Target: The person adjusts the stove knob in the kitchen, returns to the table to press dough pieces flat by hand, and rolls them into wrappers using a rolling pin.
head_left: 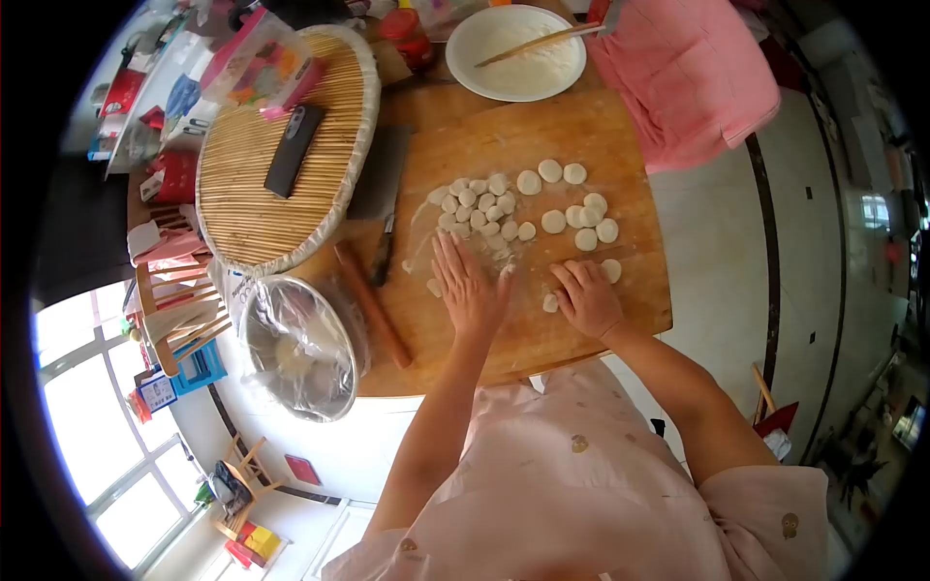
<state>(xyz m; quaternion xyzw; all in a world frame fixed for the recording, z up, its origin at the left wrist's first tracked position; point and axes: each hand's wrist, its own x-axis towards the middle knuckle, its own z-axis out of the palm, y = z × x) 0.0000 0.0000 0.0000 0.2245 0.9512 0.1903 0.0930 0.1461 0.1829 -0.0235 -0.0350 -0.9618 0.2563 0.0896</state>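
Observation:
My left hand (467, 290) lies with its fingers stretched out and thumb apart on the floured wooden board (523, 349), just below a cluster of small dough pieces (475, 205). No object shows in its grip. Palm down, my right hand (589, 302) rests on the board toward the right, fingers extended and slightly bent. Beside its thumb is a small dough piece (550, 302), and a flattened dough round (611, 270) sits by its knuckles. Whatever lies beneath the right palm is hidden. Several more flattened rounds (553, 222) are spread above that hand.
Left of the board are a rolling pin (373, 305), a cleaver (384, 252), a plastic-covered metal bowl (300, 349) and a round woven tray (228, 184). Behind stand a white bowl of flour (523, 73) with chopsticks and a red-lidded jar (407, 39). A pink-covered chair (688, 77) stands at upper right.

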